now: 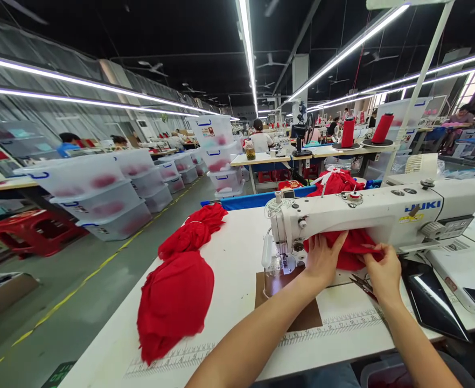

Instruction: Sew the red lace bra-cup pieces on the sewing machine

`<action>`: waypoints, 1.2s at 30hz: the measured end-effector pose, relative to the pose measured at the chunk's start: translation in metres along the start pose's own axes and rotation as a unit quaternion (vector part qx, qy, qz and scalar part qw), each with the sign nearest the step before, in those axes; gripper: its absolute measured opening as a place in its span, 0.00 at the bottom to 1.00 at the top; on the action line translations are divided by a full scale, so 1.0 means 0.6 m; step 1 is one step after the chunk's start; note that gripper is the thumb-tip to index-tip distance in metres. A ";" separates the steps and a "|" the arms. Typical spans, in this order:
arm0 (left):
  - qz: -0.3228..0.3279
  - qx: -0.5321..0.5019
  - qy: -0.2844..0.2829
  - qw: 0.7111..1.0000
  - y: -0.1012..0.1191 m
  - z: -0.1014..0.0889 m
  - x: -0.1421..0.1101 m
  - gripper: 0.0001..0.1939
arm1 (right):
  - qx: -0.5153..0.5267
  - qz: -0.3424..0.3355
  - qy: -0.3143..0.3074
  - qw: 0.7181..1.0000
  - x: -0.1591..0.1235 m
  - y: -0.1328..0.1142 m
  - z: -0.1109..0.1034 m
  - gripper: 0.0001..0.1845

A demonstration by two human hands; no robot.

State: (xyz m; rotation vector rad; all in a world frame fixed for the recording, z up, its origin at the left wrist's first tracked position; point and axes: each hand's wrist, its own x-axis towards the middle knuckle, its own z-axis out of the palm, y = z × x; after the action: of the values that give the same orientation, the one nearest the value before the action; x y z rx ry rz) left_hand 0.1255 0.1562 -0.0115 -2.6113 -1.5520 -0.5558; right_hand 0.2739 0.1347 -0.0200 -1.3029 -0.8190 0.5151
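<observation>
L hand lay w/ thumb spread wide on the red cloth, under the sewing machine arm; R hand pinched its edge, fingertips nearly closed. Good handling meant light L pressure, even R tension, folds clear of nearby snips.

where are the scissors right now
In the head view, the scissors lie right of centre on the white table, under the sewing machine, just left of the right hand.
</observation>
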 end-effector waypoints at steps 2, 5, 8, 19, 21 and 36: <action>0.007 0.014 0.070 0.997 -0.008 0.025 0.008 0.42 | -0.035 0.010 -0.009 0.999 -0.004 0.000 -0.008 0.17; 0.009 0.006 0.119 0.993 -0.010 0.053 0.016 0.42 | -0.041 0.037 -0.043 0.998 -0.009 -0.001 -0.014 0.21; 0.006 0.002 0.129 0.992 -0.005 0.065 0.025 0.40 | -0.020 0.062 -0.046 0.997 -0.004 0.002 -0.009 0.25; -0.065 -0.046 -0.042 0.996 0.011 0.030 0.072 0.25 | -0.152 -0.084 0.046 0.984 -0.025 0.008 -0.006 0.29; -0.062 -0.051 -0.061 0.995 0.011 0.021 0.076 0.26 | -0.237 -0.201 0.033 0.950 -0.033 0.019 -0.008 0.21; 0.207 0.024 0.089 0.974 -0.065 -0.001 -0.256 0.14 | -0.328 -0.258 0.003 0.909 -0.025 0.021 -0.007 0.28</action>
State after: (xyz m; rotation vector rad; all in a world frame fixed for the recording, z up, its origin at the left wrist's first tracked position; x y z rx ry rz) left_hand 0.0259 0.0460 -0.0670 -2.6488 -0.9207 -0.6760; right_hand 0.2692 0.1232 -0.0359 -1.6029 -1.3481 -0.2190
